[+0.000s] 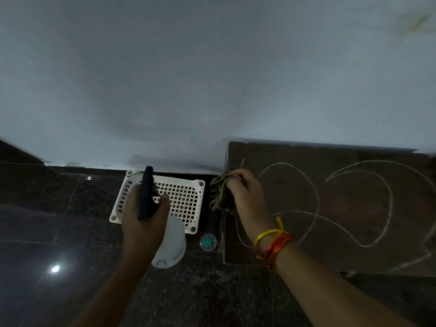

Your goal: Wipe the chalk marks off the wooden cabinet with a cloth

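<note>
While my left hand (144, 218) grips the spray bottle (169, 241), my right hand (245, 197) bunches the soft, limp cloth (219, 192) at the cabinet's (354, 204) left edge, best gripped wadded.

cabinet (342, 197): we saw dark brown, white chalk marks (306, 182)
cloth (220, 194): olive-grey
basket (186, 199): white grid
floor (47, 208): black speckled

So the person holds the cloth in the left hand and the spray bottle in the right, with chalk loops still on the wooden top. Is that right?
Not quite: the hands are swapped. The head view shows the right hand gripping the cloth at the cabinet's edge, and the left hand holding the spray bottle. The chalk loops are indeed still there.
</note>
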